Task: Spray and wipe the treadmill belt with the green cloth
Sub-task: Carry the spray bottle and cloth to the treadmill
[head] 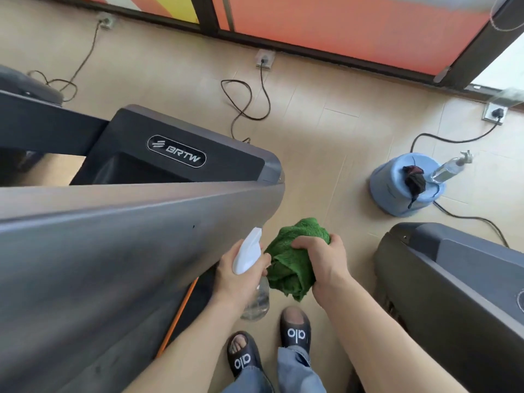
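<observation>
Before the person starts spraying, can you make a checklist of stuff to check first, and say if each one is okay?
1. Spray bottle held: ok, the left hand grips it by the neck.
2. Green cloth ready: ok, bunched up and gripped by the right hand.
3. Liquid in the bottle: cannot tell, the clear body is blurred.
4. Nozzle aimed at the treadmill belt: not ok, it points up toward the grey console, and hardly any belt shows.
5. Feet clear of cords: ok, the black power cords lie farther away on the floor.
</observation>
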`<state>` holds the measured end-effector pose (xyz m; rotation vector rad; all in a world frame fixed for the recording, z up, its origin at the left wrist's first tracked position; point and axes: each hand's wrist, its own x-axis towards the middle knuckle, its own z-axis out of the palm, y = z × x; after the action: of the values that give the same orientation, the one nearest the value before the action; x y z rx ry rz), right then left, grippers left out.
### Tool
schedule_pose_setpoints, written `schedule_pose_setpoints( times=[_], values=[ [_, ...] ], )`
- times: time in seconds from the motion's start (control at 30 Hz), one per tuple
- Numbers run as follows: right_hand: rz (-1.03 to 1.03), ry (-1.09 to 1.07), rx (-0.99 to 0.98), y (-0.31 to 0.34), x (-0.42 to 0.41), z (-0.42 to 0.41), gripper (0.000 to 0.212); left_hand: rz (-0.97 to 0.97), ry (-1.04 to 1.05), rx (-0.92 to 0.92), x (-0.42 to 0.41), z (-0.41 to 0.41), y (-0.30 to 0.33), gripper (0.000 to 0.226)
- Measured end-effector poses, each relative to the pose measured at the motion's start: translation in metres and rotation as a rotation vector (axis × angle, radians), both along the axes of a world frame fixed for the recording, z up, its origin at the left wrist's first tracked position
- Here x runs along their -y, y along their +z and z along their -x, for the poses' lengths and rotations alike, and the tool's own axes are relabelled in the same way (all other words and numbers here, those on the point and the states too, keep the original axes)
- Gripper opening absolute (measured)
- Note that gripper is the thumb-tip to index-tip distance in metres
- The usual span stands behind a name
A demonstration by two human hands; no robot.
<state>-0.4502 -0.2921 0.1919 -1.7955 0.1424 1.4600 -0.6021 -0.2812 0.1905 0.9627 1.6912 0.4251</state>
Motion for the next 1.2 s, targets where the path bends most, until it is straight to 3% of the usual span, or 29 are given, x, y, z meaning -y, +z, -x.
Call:
schedule_pose_setpoints(
  times=[0.4, 0.67, 0.87, 1.2],
  values=[
    [-0.038, 0.091, -0.019, -0.033, 0.071, 0.094, 0.041, 0.043, 0.078, -0.053, 0.089, 0.089, -0.05, 0.012],
    [-0.077, 0.176, -0.021, -0.059, 0.117, 0.167, 0.042, 0.005, 0.178, -0.03, 0.137, 0.176, -0.074, 0.026],
    [-0.098, 0.309, 0.004, -0.082, 0.125, 0.199, 0.026, -0.038, 0.268, -0.05, 0.144, 0.225, -0.093, 0.009],
    [-0.307, 0.573, 0.171, -0.127, 0.099, 0.256, 0.028, -0.127, 0.444, -0.002, 0.132, 0.284, -0.145, 0.008]
  ],
)
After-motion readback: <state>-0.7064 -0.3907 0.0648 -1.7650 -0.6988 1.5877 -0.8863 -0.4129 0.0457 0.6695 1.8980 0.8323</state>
